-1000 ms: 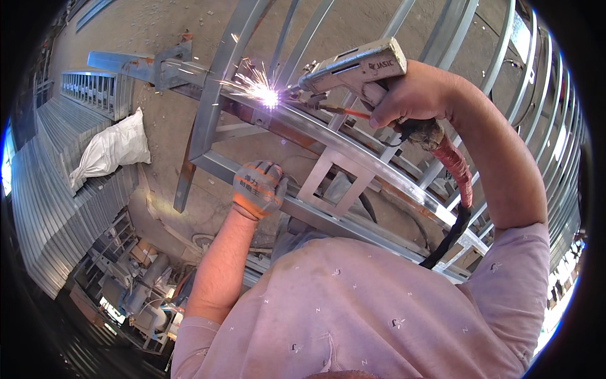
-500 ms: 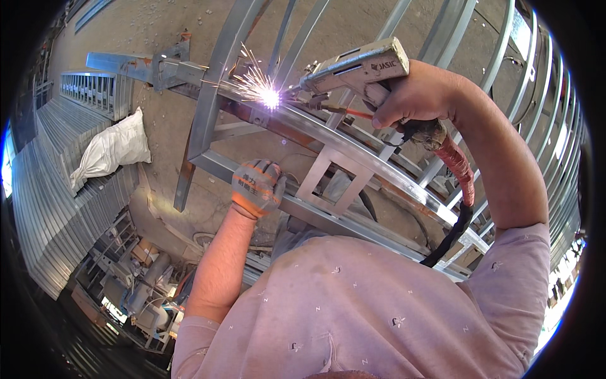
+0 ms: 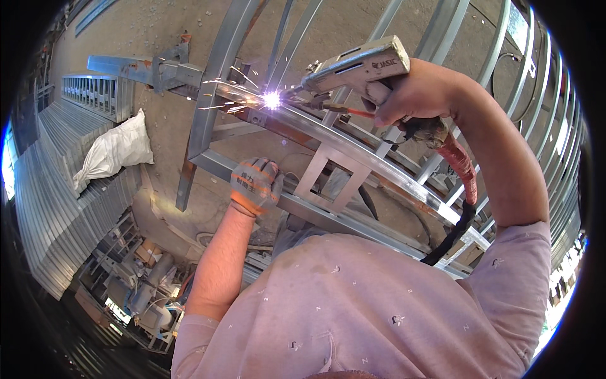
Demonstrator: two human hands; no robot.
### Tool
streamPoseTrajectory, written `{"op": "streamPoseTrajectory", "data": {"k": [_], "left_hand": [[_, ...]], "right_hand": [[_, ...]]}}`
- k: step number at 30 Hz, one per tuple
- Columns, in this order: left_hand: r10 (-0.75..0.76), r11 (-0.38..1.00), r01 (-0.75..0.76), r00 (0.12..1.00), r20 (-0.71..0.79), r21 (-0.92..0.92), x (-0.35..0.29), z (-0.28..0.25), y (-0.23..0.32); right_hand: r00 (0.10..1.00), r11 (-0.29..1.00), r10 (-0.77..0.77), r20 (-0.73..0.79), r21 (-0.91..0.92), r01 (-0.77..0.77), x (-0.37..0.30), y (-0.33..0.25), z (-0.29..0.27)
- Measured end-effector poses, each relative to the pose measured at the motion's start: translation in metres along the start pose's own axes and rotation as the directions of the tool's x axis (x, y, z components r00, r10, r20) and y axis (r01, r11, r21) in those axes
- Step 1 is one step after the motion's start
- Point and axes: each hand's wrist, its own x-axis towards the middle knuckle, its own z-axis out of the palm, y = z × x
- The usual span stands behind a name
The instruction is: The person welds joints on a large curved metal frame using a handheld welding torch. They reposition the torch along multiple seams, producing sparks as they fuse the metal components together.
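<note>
Bare, my right hand (image 3: 420,95) is wrapped round the grip of a welding gun (image 3: 356,66), whose tip points left. A bright arc (image 3: 272,100) burns at that tip, on a joint of the metal frame (image 3: 303,123), and sparks fly leftward. A red-wrapped cable (image 3: 462,167) hangs from below the gun's grip. My left hand (image 3: 255,184), in a grey and orange glove, is closed over the frame's near rail (image 3: 218,165). Just right of it, a square metal plate with a square opening (image 3: 344,201) bridges two rails.
Long metal bars (image 3: 435,35) run across the far and right sides. At the left lie stacked metal profiles (image 3: 53,215) with a white sack (image 3: 117,148) on them. A blue-grey tube with a bracket (image 3: 120,66) reaches out at upper left. Machinery (image 3: 142,284) stands lower left.
The arc still burns at nearly the same spot. Its sparks now spray more to the left and less upward. Both hands keep almost the same places.
</note>
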Motion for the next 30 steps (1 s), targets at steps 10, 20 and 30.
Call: {"op": "streamPoseTrajectory", "data": {"k": [10, 20, 30], "left_hand": [[0.011, 1.000, -0.011, 1.000, -0.020, -0.018, -0.002, 0.001, -0.002], [0.041, 0.999, -0.042, 0.997, -0.068, -0.002, -0.002, 0.002, -0.002], [0.004, 1.000, -0.005, 0.999, 0.044, 0.028, -0.003, -0.001, -0.001]], "right_hand": [[0.999, 0.998, 0.029, -0.043, -0.057, -0.032, -0.031, 0.017, -0.007], [0.988, 0.990, 0.139, -0.060, 0.010, -0.139, -0.073, 0.044, -0.011], [0.990, 0.989, 0.137, -0.031, -0.059, -0.139, -0.067, 0.051, -0.004]]}}
